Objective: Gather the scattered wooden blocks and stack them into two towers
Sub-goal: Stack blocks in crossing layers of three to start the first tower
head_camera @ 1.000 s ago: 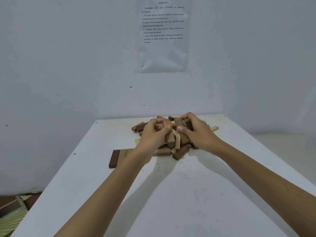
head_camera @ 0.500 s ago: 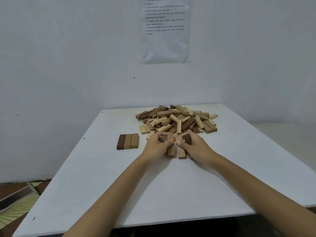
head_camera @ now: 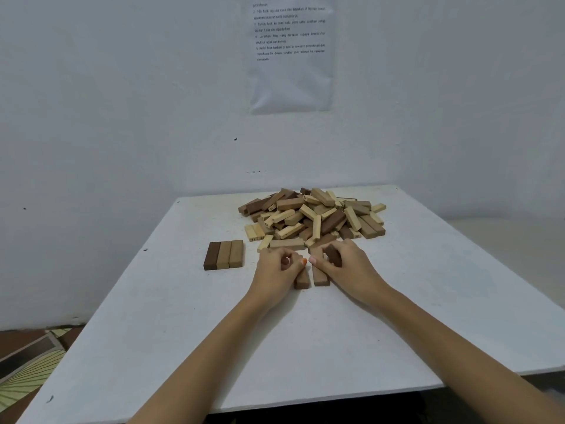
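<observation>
Forearms of yours run up from the near edge of the white table (head_camera: 183, 332) and meet at its middle. Your left hand (head_camera: 276, 272) lies knuckles up with its fingers (head_camera: 286, 261) curled round a mid-brown block (head_camera: 302, 281), whose near end sticks out flat on the table from under the hand. Just right of it and parallel lies a second brown block (head_camera: 320, 276), with your right thumb lying over its far part. Your right hand (head_camera: 348, 267) has its fingers curled too, pinching a dark block (head_camera: 333, 255) just beside that second one; whether the two touch cannot be told. Your thumb tips nearly meet between the hands. To the left, apart from your left hand, a row of three blocks (head_camera: 224, 254) lies flat, side by side and touching, the darkest leftmost. Just beyond your knuckles begins the loose pile of blocks (head_camera: 312, 217), pale, tan and dark ones crossed over each other, reaching nearly to the table's far edge. Behind it a printed sheet (head_camera: 290, 56) hangs on the white wall.
</observation>
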